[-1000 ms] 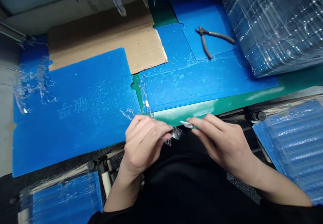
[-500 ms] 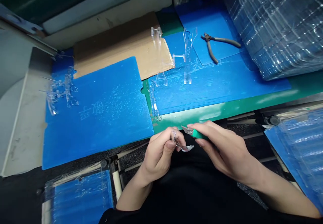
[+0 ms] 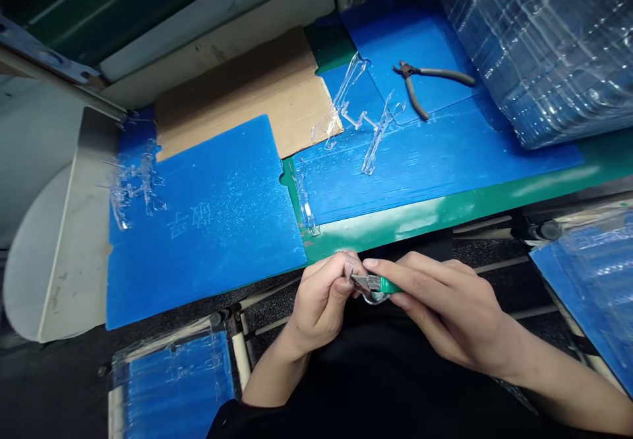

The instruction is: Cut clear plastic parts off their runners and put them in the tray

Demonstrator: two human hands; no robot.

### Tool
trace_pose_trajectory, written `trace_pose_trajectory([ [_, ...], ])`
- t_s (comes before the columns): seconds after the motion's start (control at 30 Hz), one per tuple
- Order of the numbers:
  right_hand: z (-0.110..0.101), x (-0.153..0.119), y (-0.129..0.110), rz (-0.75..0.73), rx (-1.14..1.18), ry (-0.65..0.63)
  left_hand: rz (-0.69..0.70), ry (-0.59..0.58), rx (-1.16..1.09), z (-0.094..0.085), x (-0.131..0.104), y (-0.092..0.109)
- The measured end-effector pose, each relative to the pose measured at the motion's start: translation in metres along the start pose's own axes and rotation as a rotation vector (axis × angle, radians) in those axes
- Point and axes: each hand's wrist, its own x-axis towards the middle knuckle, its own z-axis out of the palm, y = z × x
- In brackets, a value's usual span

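Centrally, low in the head view, the left hand (image 3: 321, 307) pinches a small clear part (image 3: 376, 299) between thumb and curled fingers; it is glossy, hard-looking plastic with a curved lower edge, and much of it is hidden by the grip. Just to its right, the right hand (image 3: 445, 300) pinches a knife (image 3: 390, 285) between thumb and fingertips. The knife has a smooth green handle and a flat, dull metal blade that points left over the part; whether the edge touches it, I cannot tell.

Beyond the hands lies the green bench (image 3: 386, 225), shiny along its front edge. A flat blue left sheet (image 3: 232, 228), scuffed and marked with pale scratched characters, covers the left of the frame, and a similar right sheet (image 3: 445, 155) the middle right. Brown cardboard (image 3: 237, 89), matte and creased, sits at upper centre. A branched piece (image 3: 378, 137) of thin transparent bars crosses the cardboard's corner and the right sheet; a slim clear strip (image 3: 307, 205) lies near the gap between the sheets. More clear bars, a tangled cluster (image 3: 133, 188), rest at the left. Pliers (image 3: 415, 86) with worn grey handles lie spread at upper right, beside a tall stack (image 3: 558, 57) of ribbed, glossy clear trays.
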Motion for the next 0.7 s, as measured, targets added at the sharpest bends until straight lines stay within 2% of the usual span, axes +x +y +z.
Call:
trace_pose_trajectory([
  [0.2, 0.001, -0.002, -0.002, 0.051, 0.071, -0.006, -0.015, -0.009, 0.0, -0.001, -0.004, -0.002],
  [0.7, 0.011, -0.003, -0.013, 0.189, 0.172, 0.102, -0.029, 0.011, 0.071, 0.0, -0.001, -0.002],
])
